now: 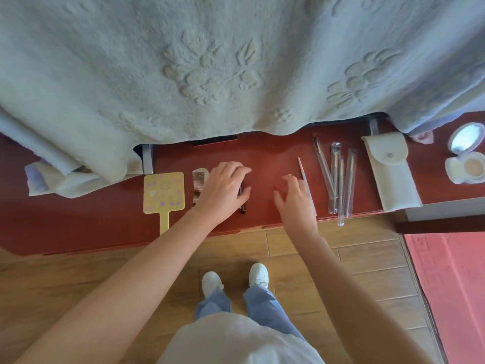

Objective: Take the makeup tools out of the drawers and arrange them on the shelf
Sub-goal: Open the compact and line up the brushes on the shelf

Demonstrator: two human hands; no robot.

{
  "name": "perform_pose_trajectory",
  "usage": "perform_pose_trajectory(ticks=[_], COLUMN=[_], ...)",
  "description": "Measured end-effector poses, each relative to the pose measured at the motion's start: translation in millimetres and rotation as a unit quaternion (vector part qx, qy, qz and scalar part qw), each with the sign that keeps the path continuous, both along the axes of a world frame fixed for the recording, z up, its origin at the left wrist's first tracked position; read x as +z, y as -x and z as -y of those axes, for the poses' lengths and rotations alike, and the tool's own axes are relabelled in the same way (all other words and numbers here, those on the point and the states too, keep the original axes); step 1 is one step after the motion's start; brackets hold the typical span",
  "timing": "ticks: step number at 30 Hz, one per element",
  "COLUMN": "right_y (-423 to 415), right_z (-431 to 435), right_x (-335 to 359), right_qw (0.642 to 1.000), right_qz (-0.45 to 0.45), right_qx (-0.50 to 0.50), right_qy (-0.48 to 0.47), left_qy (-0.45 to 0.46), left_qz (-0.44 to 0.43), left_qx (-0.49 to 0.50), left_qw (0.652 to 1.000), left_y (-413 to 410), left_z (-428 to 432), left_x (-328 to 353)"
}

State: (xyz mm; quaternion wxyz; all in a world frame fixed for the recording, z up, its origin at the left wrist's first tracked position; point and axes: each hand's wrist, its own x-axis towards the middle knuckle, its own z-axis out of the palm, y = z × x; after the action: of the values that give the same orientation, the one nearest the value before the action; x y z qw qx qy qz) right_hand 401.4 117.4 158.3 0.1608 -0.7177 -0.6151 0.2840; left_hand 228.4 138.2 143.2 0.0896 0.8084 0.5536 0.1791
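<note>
One dark tool (242, 203) half-hidden under left hand (223, 190)

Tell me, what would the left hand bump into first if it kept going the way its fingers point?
Probably the hanging blanket's edge; the shelf ahead of the left hand looks bare.

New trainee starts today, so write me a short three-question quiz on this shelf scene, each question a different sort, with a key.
1. True or false: the yellow hand mirror lies at the left end of the row on the red shelf.
2. Which hand rests on a dark slim tool? A) left hand B) right hand
3. Fill in: the white pouch lies between the wrapped brushes and the open ____.

Key: 1 true; 2 A; 3 compact.
</note>
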Motion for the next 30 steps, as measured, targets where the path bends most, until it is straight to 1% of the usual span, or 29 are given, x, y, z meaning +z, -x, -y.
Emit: perform_pose_trajectory(ticks=[3,6,9,12,16,20,24,30], right_y=[-34.5,-54.0,-59.7,-59.0,-52.2,-31.1,-12.5,14.3], right_z=[-1.7,-3.4,-5.5,-7.1,-8.1,-4.7,-1.1,4.3], right_x=[0.6,0.2,-3.8,-9.5,-15.3,-18.0,-18.7,-16.5], right_qw=[0.998,0.995,0.994,0.993,0.992,0.995,0.997,0.996], right_qz=[0.033,0.062,0.080,0.092,0.105,0.080,0.052,0.026], right_qx=[-0.049,-0.066,-0.056,-0.040,-0.023,0.019,0.027,0.073], right_qy=[0.004,0.033,0.056,0.069,0.067,0.063,0.058,0.050], left_qy=[0.030,0.080,0.106,0.112,0.112,0.101,0.087,0.067], left_qz=[-0.001,-0.021,-0.045,-0.066,-0.063,-0.070,-0.068,-0.104], left_qx=[-0.044,-0.061,-0.063,-0.065,-0.046,-0.042,-0.037,-0.043], left_qw=[0.999,0.995,0.991,0.989,0.991,0.992,0.993,0.991], left_y=[-39.7,-71.3,-88.3,-94.4,-87.9,-83.5,-69.2,-29.4], left_z=[-8.1,-17.1,-26.0,-31.3,-34.1,-29.1,-24.0,-14.9], left_x=[-1.3,-4.2,-7.3,-11.4,-17.2,-15.9,-13.6,-12.9])
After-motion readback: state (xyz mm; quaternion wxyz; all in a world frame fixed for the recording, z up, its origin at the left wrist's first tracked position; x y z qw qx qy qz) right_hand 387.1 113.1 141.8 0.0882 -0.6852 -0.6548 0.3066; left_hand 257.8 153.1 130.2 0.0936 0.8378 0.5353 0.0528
